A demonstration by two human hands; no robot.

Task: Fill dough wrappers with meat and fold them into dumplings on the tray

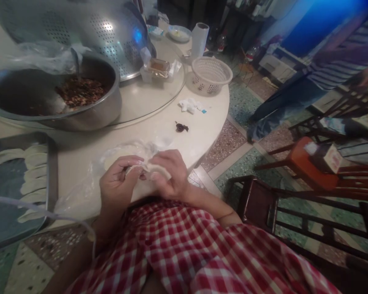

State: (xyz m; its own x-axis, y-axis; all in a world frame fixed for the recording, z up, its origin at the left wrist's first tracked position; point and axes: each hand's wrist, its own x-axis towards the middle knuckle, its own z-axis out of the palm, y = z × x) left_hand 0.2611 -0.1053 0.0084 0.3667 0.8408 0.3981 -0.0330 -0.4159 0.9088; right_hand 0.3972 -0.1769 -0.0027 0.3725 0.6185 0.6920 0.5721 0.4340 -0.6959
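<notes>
A round, pale worktop (208, 126) fills the upper left and middle of the frame. At the upper right stands one person (334, 65) in a striped top. Two chairs (306, 157) are at the right, one red-brown, one dark.

One big metal strainer (79, 28) leans at the upper left, behind one deep metal bowl (101, 112) that holds a brown chopped mix (82, 92). One tray (3, 183) lies at the left edge, with roughly seven dumplings (35, 172): about six in an upright column, long axes mostly crosswise, and another to their left, also crosswise. One pale basket (207, 83) stands upper centre-right.

Two hands meet at the middle of the frame. The left hand (118, 177) comes up from the lower left, fingers curled inward; the right hand (174, 173) reaches in from the right, back turned up, thumb under the work. Each grip is narrow, holding one dough piece (159, 168) between them, above the worktop's near edge. Its long axis runs roughly left to right, the right end dipping towards the lower right. Clear plastic (82, 192) lies just beside the left hand. One crumpled tissue (188, 105) and one small dark object (180, 127) lie above the right hand.
</notes>
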